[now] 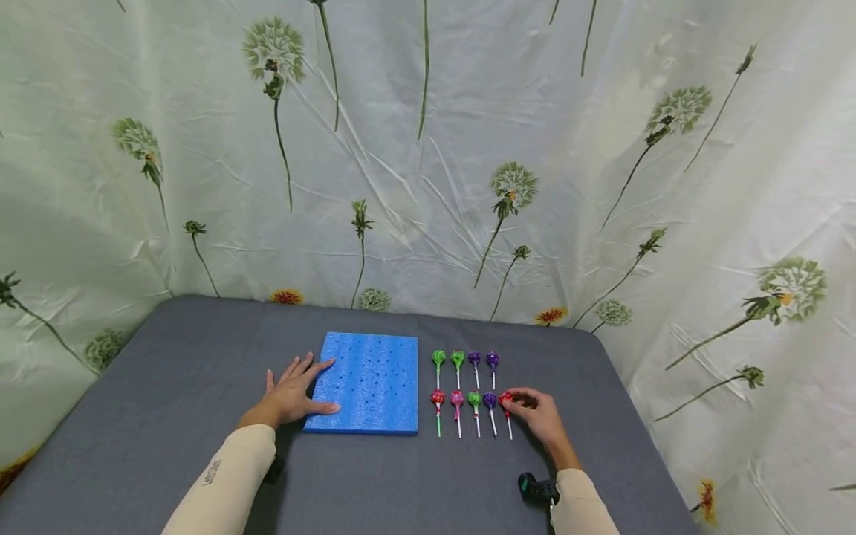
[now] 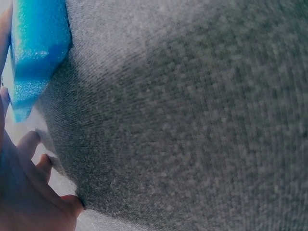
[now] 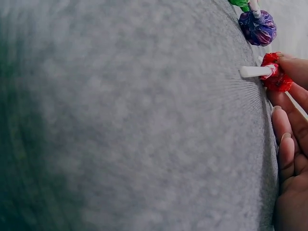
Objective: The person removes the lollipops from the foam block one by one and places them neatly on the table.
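Note:
A blue foam board (image 1: 374, 386) dotted with small holes lies flat on the grey cloth. Spread over its left edge, my left hand (image 1: 290, 394) touches the top with thumb and index finger, the other fingers reaching past the edge onto the cloth. My right hand (image 1: 540, 420) pinches the wrapped head of a red lollipop (image 3: 276, 83) between thumb and fingers, at the right end of the near row. The white stick (image 3: 254, 71) points toward me. Just left of it lies a purple lollipop (image 1: 490, 401), and beside that a green lollipop (image 1: 475, 400).
Further left in the near row are a pink lollipop (image 1: 458, 399) and another red lollipop (image 1: 438, 398) with a green stick. Two green and two purple lollipops (image 1: 492, 360) form the far row. A dandelion-print curtain (image 1: 428, 186) hangs behind the grey-covered table (image 1: 221, 349).

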A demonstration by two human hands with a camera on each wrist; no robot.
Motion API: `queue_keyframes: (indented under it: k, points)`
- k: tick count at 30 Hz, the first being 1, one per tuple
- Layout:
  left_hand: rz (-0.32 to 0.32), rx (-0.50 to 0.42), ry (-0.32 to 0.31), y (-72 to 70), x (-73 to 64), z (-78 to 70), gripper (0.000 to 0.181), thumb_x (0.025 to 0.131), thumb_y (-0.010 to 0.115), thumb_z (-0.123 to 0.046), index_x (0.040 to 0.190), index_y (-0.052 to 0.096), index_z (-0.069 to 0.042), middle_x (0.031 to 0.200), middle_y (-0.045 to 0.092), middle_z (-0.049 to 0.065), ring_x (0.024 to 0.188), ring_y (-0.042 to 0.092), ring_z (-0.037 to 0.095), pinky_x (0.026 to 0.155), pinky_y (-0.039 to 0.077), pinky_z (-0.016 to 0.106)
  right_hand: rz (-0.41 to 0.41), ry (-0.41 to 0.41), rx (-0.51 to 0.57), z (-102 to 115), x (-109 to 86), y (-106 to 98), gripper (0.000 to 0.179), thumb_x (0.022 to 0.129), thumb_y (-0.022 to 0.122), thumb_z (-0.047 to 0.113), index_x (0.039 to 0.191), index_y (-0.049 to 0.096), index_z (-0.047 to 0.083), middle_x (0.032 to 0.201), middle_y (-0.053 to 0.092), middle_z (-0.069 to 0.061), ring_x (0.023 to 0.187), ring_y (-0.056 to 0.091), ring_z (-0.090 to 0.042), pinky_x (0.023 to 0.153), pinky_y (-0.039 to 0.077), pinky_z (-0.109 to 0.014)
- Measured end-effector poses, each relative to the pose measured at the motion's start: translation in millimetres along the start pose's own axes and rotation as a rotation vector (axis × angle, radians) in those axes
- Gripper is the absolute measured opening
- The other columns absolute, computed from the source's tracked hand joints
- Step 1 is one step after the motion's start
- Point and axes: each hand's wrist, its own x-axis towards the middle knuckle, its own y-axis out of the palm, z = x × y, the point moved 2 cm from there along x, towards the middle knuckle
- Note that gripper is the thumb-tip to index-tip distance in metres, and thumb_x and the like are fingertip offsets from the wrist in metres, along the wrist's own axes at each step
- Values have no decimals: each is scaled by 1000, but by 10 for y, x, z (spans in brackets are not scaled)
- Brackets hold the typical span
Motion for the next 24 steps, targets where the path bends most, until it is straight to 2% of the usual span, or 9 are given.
queue_keyframes:
  k: [10, 14, 17, 20, 24]
  points:
    - [-17, -32, 31, 41, -8, 27, 101, 71, 73, -64, 150, 33, -16, 155, 15, 29, 141, 6, 51, 102, -12, 73, -13, -54, 19, -14, -34, 7, 31, 78, 80, 7, 105, 69, -2, 84, 63, -5, 71, 51, -10, 61, 43, -23]
    - [-16, -38, 39, 80, -23, 67, 100, 73, 72, -64, 151, 31, -16, 155, 14, 30, 141, 5, 51, 102, -15, 73, 2, -81, 51, -34, -54, -15, 41, 80, 78, 5, 117, 63, -5, 100, 66, -16, 77, 55, -8, 66, 46, -22]
    - [-19, -54, 45, 109, -40, 85, 99, 74, 71, -63, 151, 30, -15, 155, 12, 30, 141, 3, 51, 101, -17, 72, 5, -73, 63, -22, -83, -94, 50, 82, 75, 6, 126, 55, -6, 115, 62, -24, 88, 61, -14, 71, 48, -22]
    - [-42, -69, 63, 125, -33, 91, 98, 75, 71, -61, 151, 30, -15, 155, 14, 29, 141, 4, 51, 101, -18, 71, 11, -46, 15, -6, -103, -218, 55, 86, 73, 11, 133, 49, -4, 125, 56, -27, 103, 62, -27, 80, 51, -29]
    - [-100, -102, 119, 131, -15, 85, 92, 79, 70, -57, 151, 33, -13, 155, 20, 28, 141, 9, 52, 104, -11, 71, 23, -42, -155, 29, -113, -429, 61, 89, 71, 22, 139, 44, 1, 138, 47, -27, 123, 49, -41, 97, 45, -50]
